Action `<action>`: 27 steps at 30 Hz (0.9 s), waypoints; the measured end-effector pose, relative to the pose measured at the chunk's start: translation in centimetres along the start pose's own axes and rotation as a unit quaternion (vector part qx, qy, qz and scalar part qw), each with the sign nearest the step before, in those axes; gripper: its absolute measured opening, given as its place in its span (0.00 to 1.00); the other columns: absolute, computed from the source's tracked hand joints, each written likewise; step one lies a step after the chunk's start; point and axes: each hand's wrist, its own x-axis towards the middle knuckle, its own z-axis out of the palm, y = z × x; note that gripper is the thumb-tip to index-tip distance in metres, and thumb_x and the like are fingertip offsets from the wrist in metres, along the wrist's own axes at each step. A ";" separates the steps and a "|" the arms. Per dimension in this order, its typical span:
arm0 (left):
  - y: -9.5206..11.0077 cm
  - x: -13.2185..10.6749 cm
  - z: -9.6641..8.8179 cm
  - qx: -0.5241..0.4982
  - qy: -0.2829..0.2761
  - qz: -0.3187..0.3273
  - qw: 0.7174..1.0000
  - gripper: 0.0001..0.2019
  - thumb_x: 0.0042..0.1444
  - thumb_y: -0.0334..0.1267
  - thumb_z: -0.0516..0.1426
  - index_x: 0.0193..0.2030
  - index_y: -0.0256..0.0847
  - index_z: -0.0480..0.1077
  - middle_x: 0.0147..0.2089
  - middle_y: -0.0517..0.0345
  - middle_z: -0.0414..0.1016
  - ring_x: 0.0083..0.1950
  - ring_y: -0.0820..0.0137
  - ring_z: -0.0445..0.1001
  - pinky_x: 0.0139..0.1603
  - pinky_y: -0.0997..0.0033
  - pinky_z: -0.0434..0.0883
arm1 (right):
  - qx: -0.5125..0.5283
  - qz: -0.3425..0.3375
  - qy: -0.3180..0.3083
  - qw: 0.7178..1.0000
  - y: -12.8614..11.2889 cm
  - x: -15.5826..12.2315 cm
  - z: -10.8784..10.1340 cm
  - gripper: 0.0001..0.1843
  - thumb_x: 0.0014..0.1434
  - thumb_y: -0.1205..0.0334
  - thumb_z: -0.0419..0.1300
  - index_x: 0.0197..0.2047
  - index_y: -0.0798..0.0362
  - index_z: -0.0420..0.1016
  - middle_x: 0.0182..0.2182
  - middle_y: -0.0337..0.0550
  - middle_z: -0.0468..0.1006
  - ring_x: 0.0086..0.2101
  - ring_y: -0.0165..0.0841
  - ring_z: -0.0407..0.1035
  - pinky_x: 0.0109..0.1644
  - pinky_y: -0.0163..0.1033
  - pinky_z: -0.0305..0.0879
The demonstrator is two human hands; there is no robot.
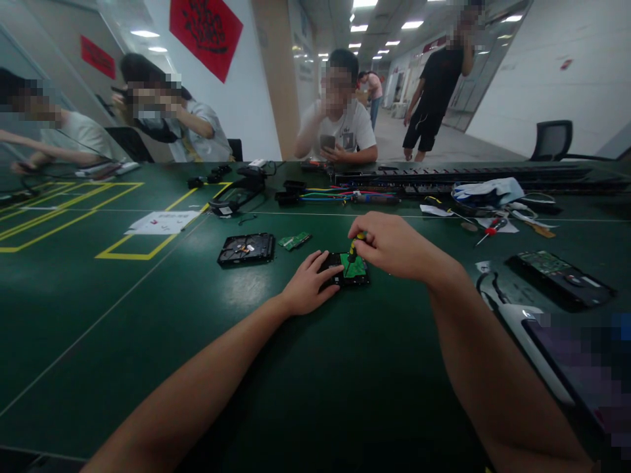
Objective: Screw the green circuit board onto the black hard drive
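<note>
One long dark-green table (148,341) fills the lower view, marked with yellow tape rectangles (123,246) far to the left of the left hand. Beyond it is a white-walled room with rows of ceiling lights, opening into a corridor behind the right hand. Two red hangings (206,29) are on the wall up and to the left. Three people sit along the far edge of the table, and two more stand in the corridor. One office chair (552,139) stands far right.

Three hard drives lie on the table. The hard drive (359,269) being handled is under both hands, green board up. A second drive (245,249) is near the left hand on its left, and a third drive (562,276) is well to the right of the right arm. One loose circuit board (294,241) lies between the second drive and the hands.

The left hand (310,284) rests open and flat, fingers spread over the hard drive's left edge. The right hand (394,246) is closed around a yellow-and-black screwdriver (353,249), held upright with its tip on the green board. One red-handled screwdriver (493,226) lies beyond the right wrist.
</note>
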 end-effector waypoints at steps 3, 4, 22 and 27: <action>0.0 0.0 0.0 -0.001 0.002 -0.001 1.000 0.26 0.71 0.49 0.60 0.74 0.54 0.68 0.83 0.50 0.48 0.82 0.43 0.46 0.78 0.34 0.58 | 0.005 -0.020 -0.003 1.000 0.1 0.0 -0.1 0.11 0.66 0.67 0.58 0.46 0.54 0.82 0.42 0.49 0.81 0.40 0.37 0.72 0.48 0.40 0.63; 0.0 0.0 0.0 -0.002 0.003 -0.001 1.000 0.26 0.71 0.49 0.60 0.74 0.54 0.68 0.83 0.50 0.49 0.82 0.43 0.47 0.78 0.34 0.58 | 0.007 -0.025 -0.005 1.000 0.1 0.0 -0.1 0.11 0.67 0.65 0.58 0.47 0.54 0.82 0.42 0.48 0.81 0.40 0.37 0.72 0.47 0.40 0.63; 0.1 0.0 0.0 -0.005 0.002 -0.003 1.000 0.27 0.71 0.49 0.60 0.74 0.54 0.67 0.83 0.50 0.49 0.83 0.44 0.46 0.78 0.34 0.58 | 0.002 -0.009 0.008 1.000 0.1 0.0 -0.1 0.12 0.63 0.69 0.60 0.48 0.55 0.82 0.43 0.48 0.83 0.38 0.36 0.74 0.46 0.40 0.64; -0.1 -0.1 0.1 -0.003 0.002 -0.001 1.000 0.27 0.71 0.49 0.60 0.75 0.55 0.67 0.83 0.51 0.49 0.83 0.44 0.46 0.78 0.34 0.58 | 0.008 0.003 0.005 1.000 0.2 -0.1 -0.2 0.09 0.68 0.63 0.61 0.45 0.52 0.84 0.40 0.45 0.85 0.37 0.35 0.75 0.44 0.40 0.63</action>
